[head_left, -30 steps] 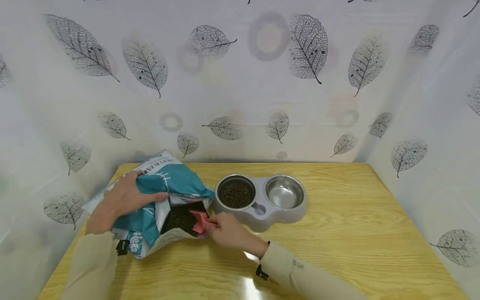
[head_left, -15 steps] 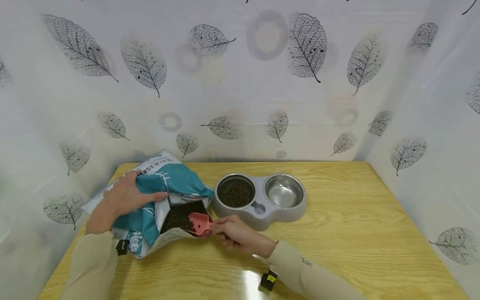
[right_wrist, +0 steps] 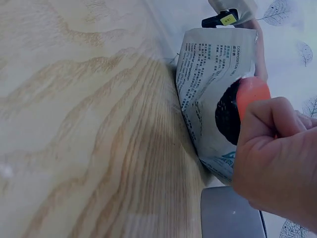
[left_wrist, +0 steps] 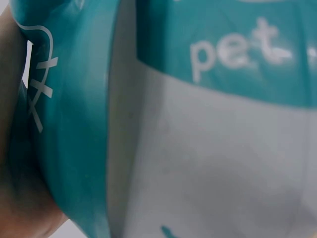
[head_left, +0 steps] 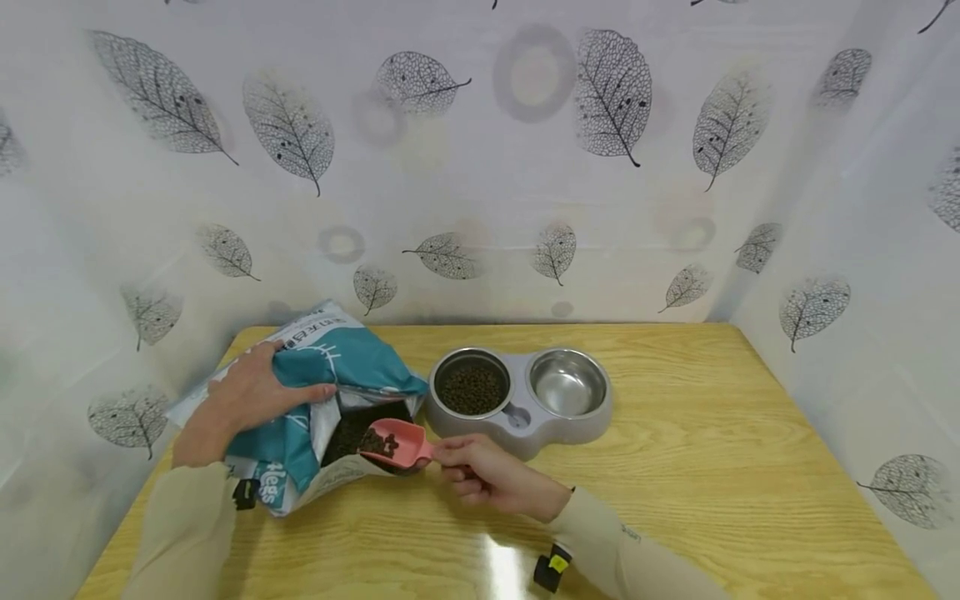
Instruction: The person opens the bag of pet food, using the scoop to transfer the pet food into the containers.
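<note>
In the head view, a teal and white pet food bag (head_left: 363, 358) lies on the left with its mouth facing right and dark kibble (head_left: 348, 435) inside. My left hand (head_left: 243, 400) grips the bag's upper side, thumb stretched along the fold by the mouth; its other fingertips are partly hidden. My right hand (head_left: 498, 477) holds a pink scoop (head_left: 408, 446) by its handle at the mouth. Some kibble sits in the front of the scoop. In the right wrist view, the scoop (right_wrist: 252, 94) overlaps the dark opening of the bag (right_wrist: 203, 74).
Right of the bag stands a grey double feeder (head_left: 517, 437). Its left steel bowl (head_left: 433, 387) contains kibble, while the right steel bowl (head_left: 570, 385) is bare. The wooden table (head_left: 712, 467) meets a leaf-patterned curtain (head_left: 480, 192) at the back and sides.
My right hand has drawn back to the right and the scoop has come up out of the kibble, more of it showing with kibble in it. Left hand and bag have stayed put.
</note>
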`<control>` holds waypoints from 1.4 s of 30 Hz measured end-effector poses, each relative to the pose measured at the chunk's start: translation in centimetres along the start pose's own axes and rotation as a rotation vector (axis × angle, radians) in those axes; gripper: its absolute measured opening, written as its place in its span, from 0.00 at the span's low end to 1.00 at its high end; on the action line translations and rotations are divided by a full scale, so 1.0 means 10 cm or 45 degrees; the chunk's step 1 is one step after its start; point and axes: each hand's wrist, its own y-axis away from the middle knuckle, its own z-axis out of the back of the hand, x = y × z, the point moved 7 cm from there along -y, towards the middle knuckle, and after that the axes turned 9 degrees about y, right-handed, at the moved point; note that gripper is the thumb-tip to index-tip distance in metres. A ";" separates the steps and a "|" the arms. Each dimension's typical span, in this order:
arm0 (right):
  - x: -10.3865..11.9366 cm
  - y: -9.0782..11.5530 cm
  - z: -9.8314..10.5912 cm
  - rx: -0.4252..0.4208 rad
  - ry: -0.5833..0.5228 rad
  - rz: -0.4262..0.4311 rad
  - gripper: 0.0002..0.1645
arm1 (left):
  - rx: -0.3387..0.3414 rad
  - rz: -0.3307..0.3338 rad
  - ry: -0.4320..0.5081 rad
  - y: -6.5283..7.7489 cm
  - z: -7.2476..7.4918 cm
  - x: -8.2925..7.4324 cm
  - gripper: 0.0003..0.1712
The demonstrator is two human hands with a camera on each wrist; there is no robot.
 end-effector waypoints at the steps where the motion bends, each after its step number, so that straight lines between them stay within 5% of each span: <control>1: 0.00 0.01 0.01 0.013 -0.008 0.004 0.09 | 0.001 0.000 0.000 0.00 0.00 0.00 0.75; 15: 0.13 0.14 0.10 0.132 -0.130 0.124 0.12 | 0.014 0.013 0.006 0.02 -0.02 0.03 0.75; 21: 0.20 0.19 0.17 0.091 -0.120 0.199 0.15 | 0.002 0.008 -0.001 0.02 -0.02 0.03 0.74; 26: 0.27 0.26 0.33 -0.059 0.008 0.275 0.18 | -0.007 -0.005 0.001 0.02 -0.02 0.03 0.74; 32: 0.48 0.41 0.65 -0.387 0.339 0.333 0.22 | -0.017 -0.010 -0.006 0.01 -0.02 0.02 0.74; 42: 0.64 0.60 1.12 -0.852 0.782 0.233 0.17 | -0.019 -0.016 0.003 0.02 0.00 -0.01 0.74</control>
